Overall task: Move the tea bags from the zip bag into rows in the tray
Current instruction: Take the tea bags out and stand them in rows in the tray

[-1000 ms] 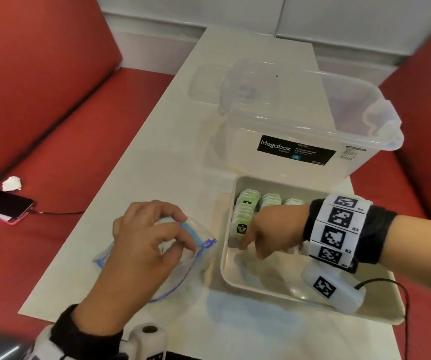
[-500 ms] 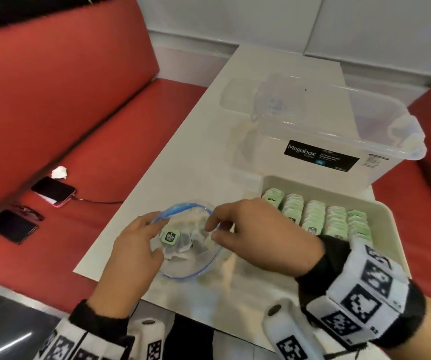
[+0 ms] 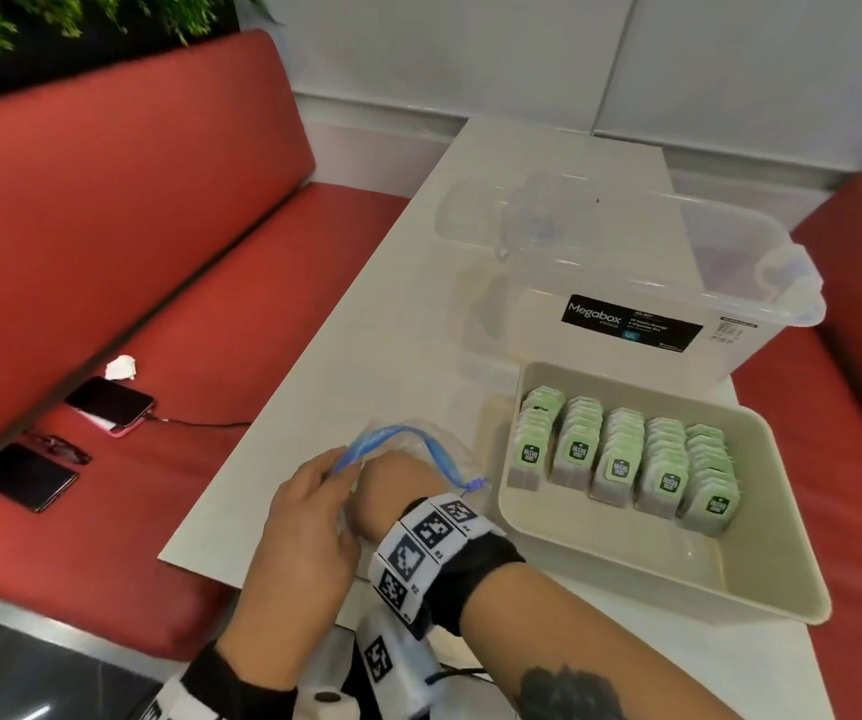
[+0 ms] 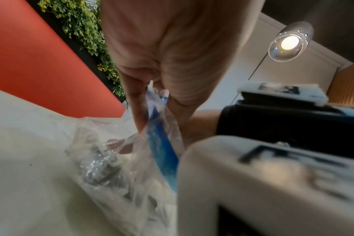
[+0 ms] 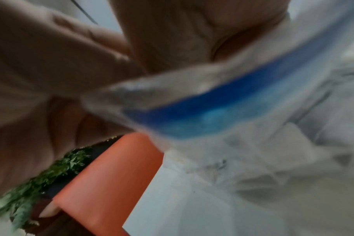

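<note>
Both hands (blurred) at the zip bag (image 3: pixel 418 449).

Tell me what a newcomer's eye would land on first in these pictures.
First the shallow beige plastic tray on the white table, holding five neat rows of green-labelled tea bags. Next, both hands at the clear zip bag with the blue seal to the tray's left: the left hand pinches its rim while the right hand reaches inside. The bright red bench seats frame it all.
</note>
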### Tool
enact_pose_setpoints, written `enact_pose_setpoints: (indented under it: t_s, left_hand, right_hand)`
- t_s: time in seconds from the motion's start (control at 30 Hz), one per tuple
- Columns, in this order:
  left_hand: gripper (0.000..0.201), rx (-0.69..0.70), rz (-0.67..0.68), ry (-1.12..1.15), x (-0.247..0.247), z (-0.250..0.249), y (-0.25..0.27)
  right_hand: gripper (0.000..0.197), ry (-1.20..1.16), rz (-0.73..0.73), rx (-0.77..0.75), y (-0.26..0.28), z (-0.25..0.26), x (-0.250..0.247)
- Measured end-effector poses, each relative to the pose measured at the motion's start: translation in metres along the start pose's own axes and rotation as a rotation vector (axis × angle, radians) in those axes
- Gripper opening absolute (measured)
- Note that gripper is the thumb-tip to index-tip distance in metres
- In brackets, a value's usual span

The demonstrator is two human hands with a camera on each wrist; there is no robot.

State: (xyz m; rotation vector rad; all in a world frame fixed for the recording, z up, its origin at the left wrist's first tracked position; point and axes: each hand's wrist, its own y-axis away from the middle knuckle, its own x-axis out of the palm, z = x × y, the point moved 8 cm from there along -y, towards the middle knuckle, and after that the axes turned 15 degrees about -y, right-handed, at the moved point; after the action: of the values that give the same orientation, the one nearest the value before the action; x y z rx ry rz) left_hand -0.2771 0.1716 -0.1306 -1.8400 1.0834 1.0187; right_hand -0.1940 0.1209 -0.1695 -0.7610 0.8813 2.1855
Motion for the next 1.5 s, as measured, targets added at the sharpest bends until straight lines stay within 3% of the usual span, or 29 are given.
enact_pose_setpoints:
  t_s: [0.1,0.27,0.43,0.7,0.83,0.9,0.97,1.13,1.37,1.5]
  left_hand:
    - [0.064,-0.010,0.034,0.023,0.004,0.001,-0.001]
    - [0.065,-0.009,0.055,-0.003,0.007,0.002,-0.003]
    - [0.063,-0.067,0.071,0.000,0.008,0.008,-0.011]
    - [0.058,-0.108,0.072,-0.051,0.007,0.016,-0.027]
    - [0.039,-0.101,0.028,-0.057,-0.005,0.010,-0.027]
    - [0.028,-0.092,-0.079,0.066,-0.024,-0.001,-0.025]
    - [0.035,-0.073,-0.119,0.230,-0.037,-0.013,-0.024]
    - [0.032,-0.223,0.133,0.786,-0.014,-0.027,-0.030]
    - [0.017,-0.267,0.154,0.974,-0.005,-0.039,-0.033]
    - [0.015,-0.277,0.148,1.020,-0.001,-0.044,-0.034]
  right_hand:
    - [0.020,0.052,0.065,0.012,-0.007,-0.002,0.008]
    - [0.005,-0.114,-0.040,0.006,-0.007,-0.008,0.008]
    - [0.017,-0.175,-0.120,-0.077,0.009,-0.005,-0.007]
    - [0.007,-0.177,-0.337,-0.315,0.047,0.016,-0.060]
    - [0.028,-0.410,-0.332,-0.276,0.054,0.009,-0.084]
    - [0.033,-0.522,-0.277,-0.241,0.053,0.005,-0.090]
    - [0.027,-0.631,-0.219,-0.220,0.053,0.002,-0.094]
    - [0.025,-0.839,-0.076,-0.174,0.060,-0.003,-0.102]
    - [0.032,-0.867,-0.141,-0.194,0.076,-0.015,-0.114]
    - [0.025,-0.801,-0.209,-0.183,0.081,-0.026,-0.118]
